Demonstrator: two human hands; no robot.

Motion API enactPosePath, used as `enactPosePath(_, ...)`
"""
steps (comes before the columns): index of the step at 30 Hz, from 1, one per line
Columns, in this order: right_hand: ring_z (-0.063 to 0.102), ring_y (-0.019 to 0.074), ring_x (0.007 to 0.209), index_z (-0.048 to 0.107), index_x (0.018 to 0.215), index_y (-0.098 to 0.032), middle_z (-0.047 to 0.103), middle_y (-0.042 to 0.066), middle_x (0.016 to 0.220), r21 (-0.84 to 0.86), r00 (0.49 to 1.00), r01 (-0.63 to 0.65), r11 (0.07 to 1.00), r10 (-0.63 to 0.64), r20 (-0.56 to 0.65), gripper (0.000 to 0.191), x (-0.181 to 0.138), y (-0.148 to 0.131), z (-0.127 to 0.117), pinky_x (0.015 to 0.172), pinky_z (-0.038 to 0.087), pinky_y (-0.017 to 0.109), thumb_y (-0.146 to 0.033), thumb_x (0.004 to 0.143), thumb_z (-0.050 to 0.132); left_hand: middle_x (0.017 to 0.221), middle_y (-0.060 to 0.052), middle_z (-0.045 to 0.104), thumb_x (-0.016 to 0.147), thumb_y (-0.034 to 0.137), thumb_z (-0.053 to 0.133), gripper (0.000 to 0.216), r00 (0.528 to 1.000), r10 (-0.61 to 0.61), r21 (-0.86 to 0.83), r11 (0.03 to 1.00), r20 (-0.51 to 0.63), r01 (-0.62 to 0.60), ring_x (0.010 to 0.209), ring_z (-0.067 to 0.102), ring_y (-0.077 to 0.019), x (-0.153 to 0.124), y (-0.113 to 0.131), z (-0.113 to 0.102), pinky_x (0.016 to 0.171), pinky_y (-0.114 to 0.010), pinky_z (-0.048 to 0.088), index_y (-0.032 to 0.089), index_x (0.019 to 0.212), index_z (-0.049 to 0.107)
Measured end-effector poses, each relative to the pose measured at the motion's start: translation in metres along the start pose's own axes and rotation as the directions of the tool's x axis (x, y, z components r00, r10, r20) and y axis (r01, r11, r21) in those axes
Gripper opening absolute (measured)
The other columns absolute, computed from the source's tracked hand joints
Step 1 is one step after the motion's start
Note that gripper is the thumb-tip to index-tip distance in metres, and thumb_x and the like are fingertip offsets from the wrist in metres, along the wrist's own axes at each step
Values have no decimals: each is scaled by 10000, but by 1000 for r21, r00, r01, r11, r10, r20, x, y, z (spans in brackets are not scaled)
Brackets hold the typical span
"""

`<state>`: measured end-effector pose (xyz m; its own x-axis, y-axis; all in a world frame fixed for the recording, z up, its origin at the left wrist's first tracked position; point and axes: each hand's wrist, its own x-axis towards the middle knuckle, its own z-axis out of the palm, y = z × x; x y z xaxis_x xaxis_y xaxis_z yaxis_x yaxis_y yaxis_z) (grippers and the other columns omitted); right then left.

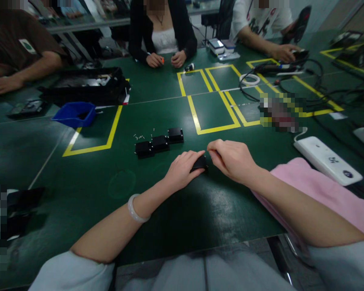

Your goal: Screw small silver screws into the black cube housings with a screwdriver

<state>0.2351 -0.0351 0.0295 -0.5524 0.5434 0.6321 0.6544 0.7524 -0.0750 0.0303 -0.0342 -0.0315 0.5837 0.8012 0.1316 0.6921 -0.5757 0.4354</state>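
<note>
My left hand [183, 169] rests on the green table [157, 202] with its fingers curled over a small black box [200, 163], pinning it down. My right hand [232, 159] is closed in a pinch right beside that box, fingertips at its upper edge; what it pinches is too small to make out. Three more small black boxes [159, 143] sit in a row just beyond my left hand. Several tiny screws [139, 137] lie scattered behind them.
A blue bin [74, 114] and a black tray [87, 85] stand at the far left. A white power strip [326, 159] and pink cloth [318, 194] lie at right. Cables [279, 76] and yellow tape boxes [212, 109] fill the far side, where three other people sit.
</note>
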Motion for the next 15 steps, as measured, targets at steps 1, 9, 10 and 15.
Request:
enactPosePath(1, 573, 138, 569, 594, 861, -173, 673, 19, 688, -4, 1000, 2, 1000, -2, -4, 274, 0, 0, 0, 597, 379, 261, -236, 1031, 388, 1220, -80, 626, 960, 391, 595, 461, 1000, 0, -1, 1000, 1, 0, 1087, 567, -259, 0, 0, 0, 918, -394, 468, 205, 1368, 490)
enactPosePath(9, 586, 135, 548, 598, 848, -169, 672, 9, 663, -32, 999, 20, 999, -21, -36, 275, 1, 0, -1, 581, 388, 256, -270, 1040, 430, 1213, -82, 628, 954, 379, 607, 461, 1000, -3, -13, 1000, -2, 3, 1097, 567, -264, 0, 0, -1, 920, -399, 470, 202, 1364, 493)
enactPosePath(10, 600, 137, 563, 602, 868, -166, 683, 12, 682, -26, 999, 16, 1000, -17, -34, 256, 1, 0, -1, 590, 395, 255, -252, 1036, 430, 1212, -84, 628, 954, 381, 606, 460, 1000, -3, -12, 1000, -1, 3, 1096, 567, -265, 0, 0, -1, 918, -400, 470, 198, 1362, 495)
enactPosePath(15, 612, 140, 572, 606, 874, -154, 686, 20, 694, -13, 1000, 21, 1000, -22, -18, 241, 2, 0, -1, 592, 398, 257, -221, 1026, 431, 1208, -82, 628, 958, 381, 598, 443, 1000, -3, -17, 1000, 4, 3, 1081, 570, -260, 0, 0, -1, 911, -399, 472, 205, 1352, 498)
